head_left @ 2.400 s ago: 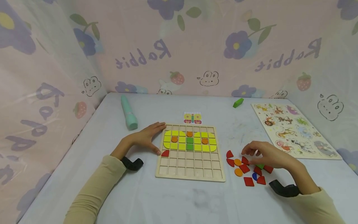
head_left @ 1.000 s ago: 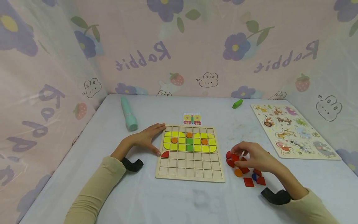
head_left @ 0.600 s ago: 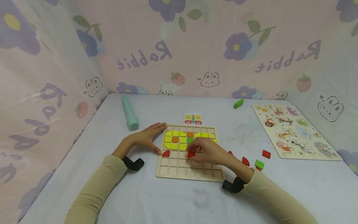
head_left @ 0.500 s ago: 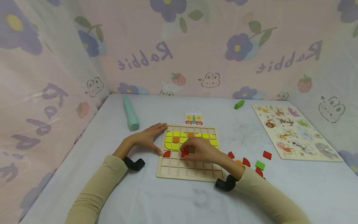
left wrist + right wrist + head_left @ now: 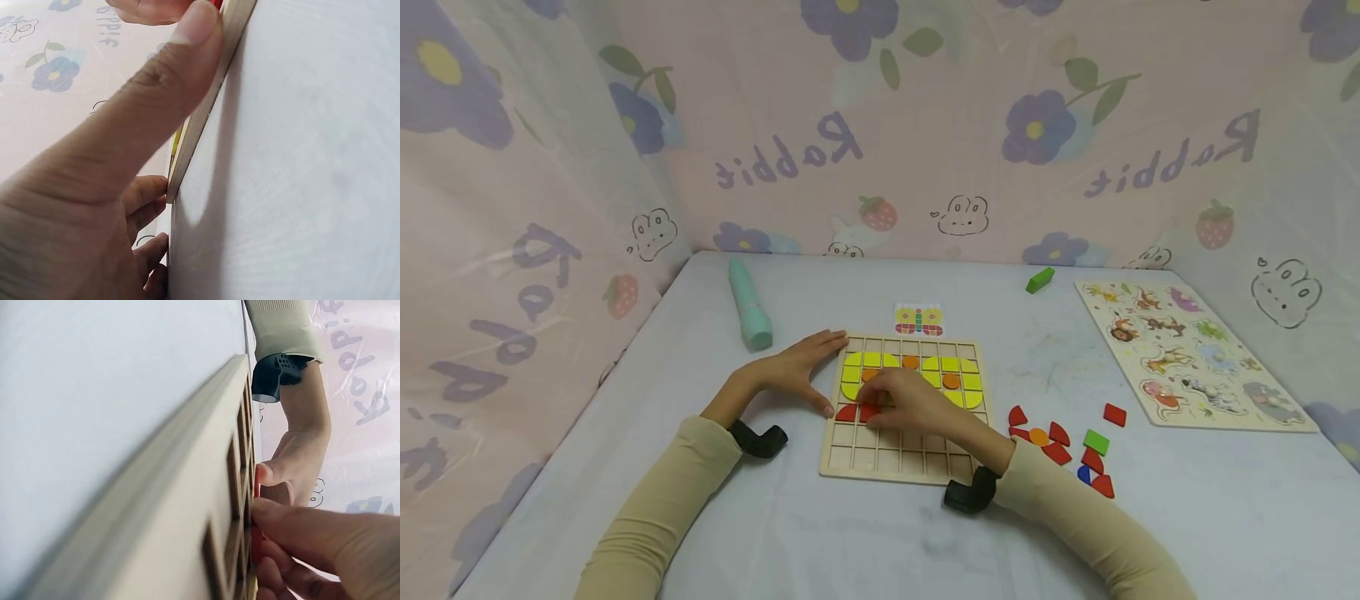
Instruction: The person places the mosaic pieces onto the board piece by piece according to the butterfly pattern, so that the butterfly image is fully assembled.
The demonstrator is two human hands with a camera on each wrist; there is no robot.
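Observation:
A wooden grid board [image 5: 865, 458] lies in the middle of the table, with yellow, orange and red pieces set in its cells. My left hand [image 5: 793, 371] touches its left edge, thumb and fingers spread; in the left wrist view the thumb [image 5: 156, 81] presses that edge. Between thumb and fingers, my right hand [image 5: 906, 402] pinches a red square tile [image 5: 868, 412] at the board's third row, beside a red quarter-circle piece [image 5: 846, 412]. In the right wrist view the tile [image 5: 256, 542] is at the grid, partly hidden by fingers. The right hand covers the board's centre.
Loose pieces, mostly red with an orange disc [image 5: 1039, 437] and a green tile [image 5: 1097, 442], lie right of the board. Behind it is a butterfly picture card [image 5: 918, 320]. A mint-green cylinder [image 5: 749, 308], a green block [image 5: 1041, 280] and an animal puzzle [image 5: 1195, 354] stand farther off.
My right hand has picked a red square tile from the loose pieces and carried it left across the board, beside the red quarter-circle. My left hand has stayed at the board's edge.

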